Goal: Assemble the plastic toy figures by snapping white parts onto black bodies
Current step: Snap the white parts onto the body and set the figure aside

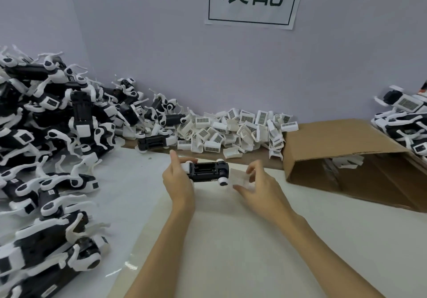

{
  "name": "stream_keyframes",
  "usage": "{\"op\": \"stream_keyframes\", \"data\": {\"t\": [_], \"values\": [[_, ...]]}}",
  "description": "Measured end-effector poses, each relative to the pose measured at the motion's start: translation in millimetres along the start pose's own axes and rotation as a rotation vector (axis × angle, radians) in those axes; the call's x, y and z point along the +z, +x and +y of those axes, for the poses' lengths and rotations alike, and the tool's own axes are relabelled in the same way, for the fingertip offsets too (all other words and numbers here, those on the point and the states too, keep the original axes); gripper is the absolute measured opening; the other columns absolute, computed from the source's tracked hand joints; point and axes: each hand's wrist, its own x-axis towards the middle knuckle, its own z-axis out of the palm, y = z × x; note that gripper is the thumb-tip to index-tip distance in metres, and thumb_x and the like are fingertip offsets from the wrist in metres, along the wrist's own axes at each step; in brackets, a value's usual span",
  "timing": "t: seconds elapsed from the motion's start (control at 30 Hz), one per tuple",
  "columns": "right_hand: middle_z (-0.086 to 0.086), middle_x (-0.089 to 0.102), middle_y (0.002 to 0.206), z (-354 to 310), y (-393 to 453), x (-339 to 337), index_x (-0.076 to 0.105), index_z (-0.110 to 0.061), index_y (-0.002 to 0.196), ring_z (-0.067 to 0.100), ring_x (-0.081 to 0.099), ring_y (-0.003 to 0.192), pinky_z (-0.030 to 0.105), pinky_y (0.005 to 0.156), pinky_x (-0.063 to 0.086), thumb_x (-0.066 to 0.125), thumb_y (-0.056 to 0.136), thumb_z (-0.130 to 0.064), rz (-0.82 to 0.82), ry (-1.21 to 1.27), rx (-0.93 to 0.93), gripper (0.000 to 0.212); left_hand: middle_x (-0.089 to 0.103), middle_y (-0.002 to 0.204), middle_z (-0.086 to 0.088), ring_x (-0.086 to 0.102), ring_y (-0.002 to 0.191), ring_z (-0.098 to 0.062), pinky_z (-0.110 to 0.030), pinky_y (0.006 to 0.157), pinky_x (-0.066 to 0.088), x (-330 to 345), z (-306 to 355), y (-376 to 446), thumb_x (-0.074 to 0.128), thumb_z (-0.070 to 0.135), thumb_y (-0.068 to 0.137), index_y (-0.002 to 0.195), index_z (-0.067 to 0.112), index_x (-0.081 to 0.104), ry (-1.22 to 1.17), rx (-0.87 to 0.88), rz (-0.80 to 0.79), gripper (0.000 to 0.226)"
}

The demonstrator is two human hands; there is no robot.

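A black toy body (208, 171) with white round joints at its ends hovers above the table's middle. My left hand (178, 180) grips its left end, thumb up over the top. Just right of the body, my right hand (256, 185) pinches a blurred white part (240, 176) between thumb and fingers. That part sits close to the body's right end; whether they touch I cannot tell. A heap of loose white barcode-labelled parts (233, 131) lies at the back by the wall.
A big pile of black-and-white figures (53, 136) fills the left side. Another black body (154, 143) lies at the back. An open cardboard box (346, 156) lies on its side at the right, more figures (404, 122) behind it. A white sheet (231, 240) covers the table.
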Motion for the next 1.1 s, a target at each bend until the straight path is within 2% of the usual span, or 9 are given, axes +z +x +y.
{"op": "stream_keyframes", "data": {"t": [0.1,0.2,0.37,0.47,0.57,0.7,0.83,0.9,1.1], "values": [[-0.013,0.066,0.11,17.1,-31.3,-18.8,0.04,-0.039,0.122,0.01,0.067,0.093,0.03,0.082,0.054,0.083,0.085,-0.046,0.057,0.171,0.116,0.057,0.032,0.051,0.0,0.026,0.043,-0.015,-0.031,0.05,0.025,6.4,1.5,-9.0,0.039,0.056,0.112,0.068,0.021,0.079,0.013,-0.045,-0.075,0.069],[-0.02,0.067,0.109,29.2,-53.9,-29.0,0.057,-0.039,0.118,-0.001,0.066,0.091,0.012,0.075,0.05,0.089,0.08,-0.037,0.141,0.313,0.19,0.05,0.036,0.049,0.002,0.025,0.037,-0.01,-0.024,0.042,0.024,14.1,3.2,-22.3,0.04,0.057,0.112,0.066,0.022,0.078,0.07,-0.064,-0.173,0.069],[-0.027,0.071,0.089,29.2,-60.2,-46.0,0.067,-0.041,0.101,-0.005,0.066,0.087,0.007,0.069,0.048,0.086,0.083,-0.039,0.251,0.479,0.222,0.026,0.073,0.073,-0.006,0.053,0.049,-0.007,-0.027,0.052,0.033,23.2,2.3,-48.8,0.041,0.055,0.112,0.064,0.02,0.078,0.131,-0.058,-0.337,0.07],[-0.02,0.074,0.093,28.6,-58.3,-49.9,0.071,-0.032,0.103,0.0,0.069,0.085,0.013,0.072,0.051,0.086,0.083,-0.037,0.28,0.619,0.244,0.025,0.078,0.081,-0.006,0.062,0.062,-0.008,-0.032,0.06,0.036,27.7,1.3,-59.2,0.04,0.055,0.112,0.068,0.017,0.078,0.163,-0.047,-0.41,0.07],[-0.004,0.078,0.095,28.7,-57.4,-49.3,0.072,-0.019,0.104,0.006,0.071,0.082,0.026,0.077,0.055,0.089,0.076,-0.043,0.255,0.808,0.301,0.04,0.078,0.084,-0.01,0.067,0.07,-0.013,-0.027,0.06,0.039,30.8,0.2,-66.9,0.04,0.057,0.112,0.07,0.015,0.078,0.174,-0.051,-0.459,0.07],[0.01,0.078,0.108,22.9,-57.5,-53.5,0.06,0.002,0.107,0.024,0.076,0.103,0.031,0.086,0.062,0.093,0.066,-0.043,0.276,1.089,0.285,0.07,0.078,0.086,-0.011,0.063,0.064,-0.008,-0.019,0.053,0.036,33.7,-0.1,-74.8,0.039,0.059,0.111,0.073,0.015,0.079,0.184,-0.059,-0.488,0.071],[0.001,0.074,0.087,14.9,-60.8,-57.7,0.068,-0.018,0.098,0.02,0.072,0.089,0.029,0.079,0.06,0.078,0.079,-0.06,0.294,0.905,0.189,0.046,0.077,0.082,-0.008,0.064,0.067,-0.01,-0.028,0.062,0.039,36.0,-2.2,-78.7,0.037,0.057,0.112,0.074,0.014,0.079,0.21,-0.046,-0.497,0.071],[-0.009,0.072,0.09,11.7,-64.0,-56.3,0.074,-0.031,0.102,0.011,0.067,0.087,0.021,0.076,0.053,0.068,0.082,-0.071,0.277,0.735,0.128,0.045,0.076,0.077,-0.004,0.061,0.064,-0.007,-0.031,0.064,0.038,36.9,-3.4,-79.2,0.036,0.058,0.113,0.073,0.015,0.078,0.223,-0.039,-0.467,0.072],[-0.011,0.058,0.108,-1.5,-69.0,-35.1,0.073,-0.027,0.129,0.009,0.053,0.11,0.015,0.091,0.045,0.061,0.084,-0.069,0.222,0.173,-0.047,0.062,0.075,0.074,-0.017,0.049,0.045,-0.008,-0.015,0.045,0.036,37.8,-3.3,-79.2,0.028,0.064,0.111,0.07,0.02,0.077,0.236,-0.082,-0.418,0.078]]}}
